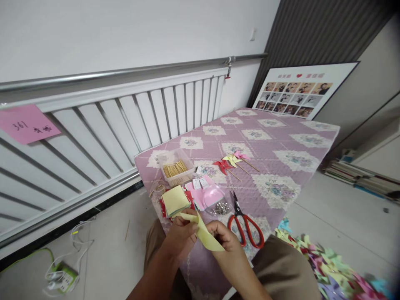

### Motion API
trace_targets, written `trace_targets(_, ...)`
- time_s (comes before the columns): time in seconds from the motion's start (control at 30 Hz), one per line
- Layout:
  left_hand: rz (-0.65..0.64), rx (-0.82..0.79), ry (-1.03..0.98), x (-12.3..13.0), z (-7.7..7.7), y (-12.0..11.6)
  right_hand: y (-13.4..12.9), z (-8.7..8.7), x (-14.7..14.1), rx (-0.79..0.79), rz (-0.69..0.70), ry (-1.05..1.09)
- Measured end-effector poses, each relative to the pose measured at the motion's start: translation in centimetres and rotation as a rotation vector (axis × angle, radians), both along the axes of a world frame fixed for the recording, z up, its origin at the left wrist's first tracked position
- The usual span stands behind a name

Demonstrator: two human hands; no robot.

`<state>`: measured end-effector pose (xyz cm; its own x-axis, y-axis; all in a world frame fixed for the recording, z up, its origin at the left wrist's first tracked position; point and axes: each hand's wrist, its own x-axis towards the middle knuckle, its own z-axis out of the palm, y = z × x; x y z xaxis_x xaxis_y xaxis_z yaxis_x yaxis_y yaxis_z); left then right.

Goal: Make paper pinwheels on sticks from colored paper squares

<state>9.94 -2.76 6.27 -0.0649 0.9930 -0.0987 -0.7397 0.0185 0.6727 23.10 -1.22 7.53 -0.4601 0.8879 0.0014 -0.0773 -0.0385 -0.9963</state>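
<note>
A yellow sheet of paper (208,238), partly bent over, is held between both hands above the near corner of the table. My left hand (184,233) pinches its left side near the fold. On the other side my right hand (225,239) grips the paper, its fingers curled and their tips partly hidden. Just beyond lie a stack of yellow paper squares (175,201) over red ones and a clear round dish of small metal pins (220,208). Red-handled scissors (244,225) rest right of my right hand.
A plastic box of short wooden sticks (175,168) stands near the radiator (175,108). Three finished paper pinwheels (231,161) lie mid-table on the floral cloth (265,146). Many colourful pinwheels (334,266) pile at the lower right. A power strip (65,278) sits on the floor.
</note>
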Motion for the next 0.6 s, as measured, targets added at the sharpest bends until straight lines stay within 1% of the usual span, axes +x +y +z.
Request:
trace_targets(0.13,0.042,-0.056,-0.038,0.3,0.2,0.2,0.3,-0.3,0.1,-0.035,-0.011,0.009)
trace_targets(0.27,0.103,-0.093,-0.022,0.4,-0.3,0.5,0.7,-0.8,0.1,-0.054,-0.028,0.022)
trace_targets(0.37,0.141,-0.119,-0.003,0.6,-0.7,0.8,0.9,-1.3,0.0,-0.096,-0.038,0.044)
trace_targets(0.47,0.129,-0.124,-0.004,0.9,-0.8,0.9,1.1,-1.7,-0.1,-0.148,-0.039,0.055)
trace_targets(0.6,0.122,-0.141,0.010,1.1,-0.5,0.9,1.2,-2.0,-0.3,-0.170,-0.046,0.048)
